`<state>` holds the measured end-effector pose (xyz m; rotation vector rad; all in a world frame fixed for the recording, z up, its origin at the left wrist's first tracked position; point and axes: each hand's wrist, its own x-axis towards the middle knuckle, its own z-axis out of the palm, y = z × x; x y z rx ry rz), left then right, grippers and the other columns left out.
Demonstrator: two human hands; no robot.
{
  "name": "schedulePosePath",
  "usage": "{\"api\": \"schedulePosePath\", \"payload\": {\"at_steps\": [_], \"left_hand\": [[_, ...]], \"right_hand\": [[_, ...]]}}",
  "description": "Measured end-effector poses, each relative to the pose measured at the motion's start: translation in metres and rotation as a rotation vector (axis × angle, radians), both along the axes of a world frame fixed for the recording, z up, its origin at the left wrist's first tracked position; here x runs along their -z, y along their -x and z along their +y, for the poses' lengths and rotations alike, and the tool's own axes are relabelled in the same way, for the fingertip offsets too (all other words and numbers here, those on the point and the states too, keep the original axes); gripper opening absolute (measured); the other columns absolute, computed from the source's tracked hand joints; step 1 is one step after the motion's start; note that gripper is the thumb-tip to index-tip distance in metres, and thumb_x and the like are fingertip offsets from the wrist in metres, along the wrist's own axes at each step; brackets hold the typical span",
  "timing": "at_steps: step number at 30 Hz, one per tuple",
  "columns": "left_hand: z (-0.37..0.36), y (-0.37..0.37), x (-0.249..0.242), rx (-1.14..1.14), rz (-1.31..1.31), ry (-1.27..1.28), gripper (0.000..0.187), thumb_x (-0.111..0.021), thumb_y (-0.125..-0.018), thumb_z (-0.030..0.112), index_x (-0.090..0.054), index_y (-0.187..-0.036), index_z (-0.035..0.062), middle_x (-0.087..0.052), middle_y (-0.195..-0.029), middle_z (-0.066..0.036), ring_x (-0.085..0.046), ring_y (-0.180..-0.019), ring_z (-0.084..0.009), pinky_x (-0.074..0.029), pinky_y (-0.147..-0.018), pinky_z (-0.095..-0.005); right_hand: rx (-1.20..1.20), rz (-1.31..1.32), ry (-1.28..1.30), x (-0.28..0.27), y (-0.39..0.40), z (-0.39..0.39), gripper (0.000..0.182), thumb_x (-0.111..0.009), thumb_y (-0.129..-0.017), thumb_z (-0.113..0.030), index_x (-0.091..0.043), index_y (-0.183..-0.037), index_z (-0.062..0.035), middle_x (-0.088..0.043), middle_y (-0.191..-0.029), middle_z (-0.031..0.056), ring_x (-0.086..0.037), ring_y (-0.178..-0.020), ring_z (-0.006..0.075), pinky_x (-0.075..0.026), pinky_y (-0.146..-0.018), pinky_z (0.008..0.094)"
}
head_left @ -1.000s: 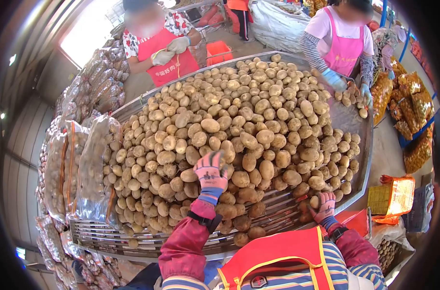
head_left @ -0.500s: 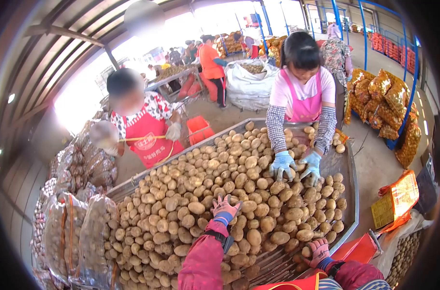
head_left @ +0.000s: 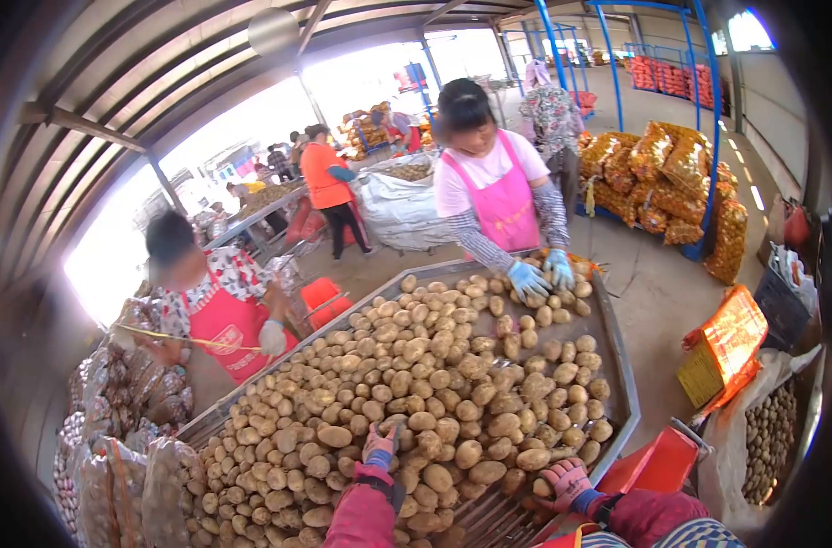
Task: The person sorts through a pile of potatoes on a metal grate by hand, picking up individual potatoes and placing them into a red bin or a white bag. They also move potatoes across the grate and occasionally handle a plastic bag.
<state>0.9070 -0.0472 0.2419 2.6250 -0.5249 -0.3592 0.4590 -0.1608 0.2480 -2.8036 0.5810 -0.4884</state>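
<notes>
Many potatoes (head_left: 370, 374) lie heaped on a metal sorting table (head_left: 628, 393) with a slatted bottom near me. My left hand (head_left: 380, 445), in a pink and blue glove, rests on the heap, its fingers bent around a potato. At the table's near right edge, my right hand (head_left: 567, 484), gloved too, lies with its fingers over a potato (head_left: 543, 488). Across the table, a co-worker in a pink apron has both blue-gloved hands (head_left: 529, 280) on potatoes at the far corner.
Another co-worker in a red apron (head_left: 229, 333) stands at the left, beside net sacks of potatoes (head_left: 171, 493). A red basket (head_left: 325, 302) is behind the table. At the right are a red crate (head_left: 653, 464), an orange bag (head_left: 734, 338) and an open sack (head_left: 770, 438).
The view has turned to the right. The co-worker's blue-gloved hands have moved back toward the far corner, and fewer potatoes lie where they were. Both my hands stay at the potatoes.
</notes>
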Motion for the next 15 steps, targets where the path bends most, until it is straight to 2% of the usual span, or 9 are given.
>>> {"api": "schedulePosePath", "payload": {"at_steps": [2, 4, 6, 8, 12, 14, 15], "left_hand": [[0.003, 0.006, -0.007, 0.103, 0.009, 0.027, 0.085, -0.056, -0.073, 0.067, -0.038, -0.138, 0.0161, -0.05, -0.132, -0.013, -0.049, -0.12, -0.0293, -0.039, -0.1, -0.0384], [0.006, 0.018, -0.012, 0.175, -0.125, -0.034, 0.084, -0.058, -0.071, 0.068, -0.04, -0.136, 0.018, -0.048, -0.132, -0.012, -0.049, -0.118, -0.0282, -0.039, -0.099, -0.0375], [0.004, 0.05, -0.041, 0.212, -0.145, -0.142, 0.089, -0.061, -0.067, 0.069, -0.04, -0.137, 0.0187, -0.045, -0.135, -0.012, -0.044, -0.122, -0.0324, -0.036, -0.1, -0.0446], [0.009, 0.063, -0.033, 0.313, -0.293, -0.172, 0.089, -0.062, -0.066, 0.069, -0.04, -0.136, 0.0184, -0.045, -0.135, -0.011, -0.042, -0.123, -0.0316, -0.033, -0.102, -0.0463], [0.013, 0.101, -0.065, 0.306, -0.187, -0.174, 0.09, -0.063, -0.064, 0.07, -0.041, -0.135, 0.0189, -0.045, -0.134, -0.01, -0.04, -0.124, -0.0302, -0.03, -0.103, -0.0456], [0.02, 0.12, -0.06, 0.526, -0.179, -0.098, 0.092, -0.064, -0.062, 0.071, -0.042, -0.134, 0.0182, -0.044, -0.133, -0.009, -0.04, -0.124, -0.0294, -0.028, -0.103, -0.0449], [0.02, 0.146, -0.081, 0.636, -0.285, -0.306, 0.095, -0.065, -0.059, 0.071, -0.042, -0.133, 0.0166, -0.044, -0.132, -0.01, -0.042, -0.121, -0.028, -0.027, -0.103, -0.0448]], "right_hand": [[0.004, -0.056, 0.005, -0.005, -0.001, 0.001, 0.055, -0.069, -0.064, -0.05, -0.058, -0.102, -0.0113, -0.058, -0.092, 0.0084, -0.054, -0.089, 0.0286, -0.038, -0.084, 0.0427], [0.006, -0.056, 0.022, -0.002, 0.0, 0.002, 0.055, -0.069, -0.064, -0.05, -0.058, -0.102, -0.012, -0.058, -0.093, 0.0084, -0.054, -0.091, 0.0284, -0.039, -0.085, 0.0424], [0.021, -0.032, 0.0, -0.002, 0.0, 0.003, 0.055, -0.07, -0.065, -0.05, -0.058, -0.103, -0.0129, -0.058, -0.098, 0.0071, -0.054, -0.095, 0.0276, -0.038, -0.088, 0.0423], [0.025, 0.0, -0.028, -0.005, 0.0, 0.004, 0.055, -0.07, -0.065, -0.049, -0.058, -0.105, -0.0132, -0.059, -0.099, 0.0065, -0.054, -0.096, 0.0272, -0.038, -0.088, 0.0417], [0.047, 0.037, -0.033, -0.009, 0.0, 0.007, 0.055, -0.07, -0.067, -0.047, -0.056, -0.108, -0.0132, -0.058, -0.1, 0.0068, -0.054, -0.098, 0.027, -0.038, -0.089, 0.0412], [0.051, 0.04, -0.055, -0.007, 0.0, 0.006, 0.055, -0.07, -0.068, -0.047, -0.056, -0.109, -0.0134, -0.058, -0.102, 0.0069, -0.053, -0.099, 0.0273, -0.038, -0.09, 0.0416], [0.043, 0.016, -0.052, -0.003, 0.0, 0.005, 0.055, -0.07, -0.068, -0.046, -0.056, -0.11, -0.0138, -0.058, -0.102, 0.0071, -0.053, -0.1, 0.0275, -0.037, -0.091, 0.0418]]}}
